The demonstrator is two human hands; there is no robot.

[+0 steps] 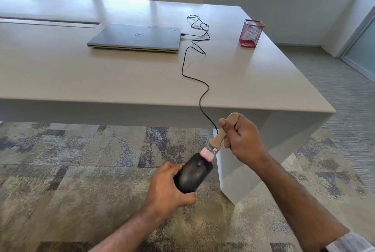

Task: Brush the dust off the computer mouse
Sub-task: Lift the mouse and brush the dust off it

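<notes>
— Computer mouse [193, 174]: where is it?

— Off the table, held in the air over the carpet [81, 170], just below the table's [121, 73] near edge. The left hand [169, 186] is wrapped around its rear and sides, fingers closed firmly on it, top face up.

— And the brush?

— The right hand [242, 142] is closed in a fist around the wooden handle of the brush [218, 140]. Its pink bristles press on the front end of the mouse, right by the scroll wheel.

— So how far along?

— Brushing looks underway, I'd say. Bristles are at the front only; the buttons' middle, the sides under the fingers and the underside seem left to do. Whether dust is gone I cannot tell; it's too fine to see.

— Anything in the way?

— The cable [194, 52] runs from the mouse up over the table edge and loops toward the closed laptop [136, 37], where it appears plugged in. It could tug if the mouse is turned far. A red mesh pen holder [250, 33] stands well apart, no bother.
</notes>
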